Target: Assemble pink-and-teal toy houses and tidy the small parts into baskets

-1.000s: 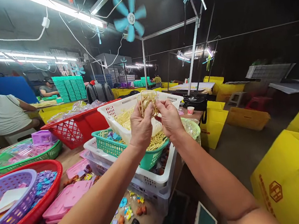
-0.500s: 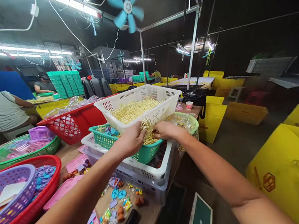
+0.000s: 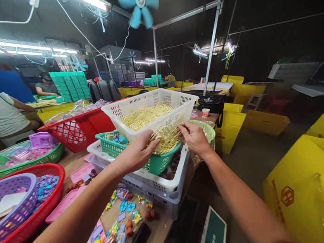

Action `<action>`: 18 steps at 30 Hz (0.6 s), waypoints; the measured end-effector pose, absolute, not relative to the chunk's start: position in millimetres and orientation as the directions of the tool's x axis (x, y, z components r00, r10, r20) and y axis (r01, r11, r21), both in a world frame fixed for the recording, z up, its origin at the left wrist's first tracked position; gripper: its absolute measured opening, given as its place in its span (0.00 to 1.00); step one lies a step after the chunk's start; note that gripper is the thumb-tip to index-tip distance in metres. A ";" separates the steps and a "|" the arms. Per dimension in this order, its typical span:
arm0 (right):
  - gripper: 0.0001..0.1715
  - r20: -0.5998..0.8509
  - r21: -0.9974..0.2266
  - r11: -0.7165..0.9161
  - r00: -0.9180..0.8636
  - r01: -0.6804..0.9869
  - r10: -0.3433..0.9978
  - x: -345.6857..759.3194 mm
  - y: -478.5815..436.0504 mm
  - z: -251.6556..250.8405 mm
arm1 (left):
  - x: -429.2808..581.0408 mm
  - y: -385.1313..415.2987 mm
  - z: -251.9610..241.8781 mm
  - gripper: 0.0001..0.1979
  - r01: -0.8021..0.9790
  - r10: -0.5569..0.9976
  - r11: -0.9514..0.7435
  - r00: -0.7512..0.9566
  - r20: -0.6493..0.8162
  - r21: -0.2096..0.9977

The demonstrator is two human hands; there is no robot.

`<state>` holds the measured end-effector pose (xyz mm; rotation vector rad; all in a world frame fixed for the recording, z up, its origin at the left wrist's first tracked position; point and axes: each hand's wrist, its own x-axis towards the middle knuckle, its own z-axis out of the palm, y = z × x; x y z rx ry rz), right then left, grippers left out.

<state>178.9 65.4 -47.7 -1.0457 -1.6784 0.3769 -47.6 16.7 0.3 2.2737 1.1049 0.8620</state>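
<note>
My left hand is closed on thin pale yellow plastic pieces, which look like small looped frames. From the other side my right hand pinches the same cluster. Both hands are over the front of a green basket that holds more yellow pieces and some teal ones. Behind the fingers a white basket with handwriting on its side rests tilted, full of similar yellow pieces. The green basket sits in a larger white crate. Exactly how many pieces each hand holds cannot be made out.
Left stand a red basket of clear packets, a green tray and a purple basket. Small colourful toy parts lie on the table in front. Yellow boxes stand right. Two persons sit at the far left.
My right hand has lifted and moved right, away from my left hand. The yellow pieces are now spread between both hands, slightly higher over the green basket.
</note>
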 end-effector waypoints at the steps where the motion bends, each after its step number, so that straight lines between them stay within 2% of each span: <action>1: 0.17 0.574 -0.787 0.543 0.022 0.293 0.819 176.7 60.8 -51.2 | -46.9 14.7 -0.7 0.15 0.503 0.805 -0.577 0.481 0.347 0.644; 3: 0.20 0.490 -0.872 0.488 0.052 0.046 0.870 168.8 49.8 -55.7 | -45.6 11.4 -3.7 0.16 0.477 0.790 -0.602 0.472 0.391 0.641; 5: 0.20 0.467 -0.882 0.467 0.018 -0.063 0.884 159.7 37.7 -57.1 | -45.2 9.0 -7.4 0.15 0.462 0.773 -0.630 0.449 0.448 0.624; 9: 0.16 0.483 -0.874 0.474 -0.079 -0.105 0.872 150.4 16.7 -55.1 | -49.5 2.1 -10.1 0.13 0.444 0.771 -0.633 0.429 0.470 0.634; 12: 0.14 0.487 -0.873 0.479 -0.124 -0.086 0.865 150.6 3.5 -51.5 | -54.8 -10.7 -1.8 0.11 0.437 0.744 -0.661 0.489 0.456 0.610; 16: 0.22 0.520 -0.854 0.505 -0.155 -0.127 0.840 145.2 -20.9 -41.0 | -61.3 -38.9 14.5 0.09 0.532 0.737 -0.676 0.490 0.466 0.509; 18: 0.24 0.535 -0.845 0.519 -0.201 -0.133 0.820 135.3 -37.7 -34.6 | -68.4 -57.5 14.7 0.10 0.553 0.780 -0.624 0.395 0.485 0.552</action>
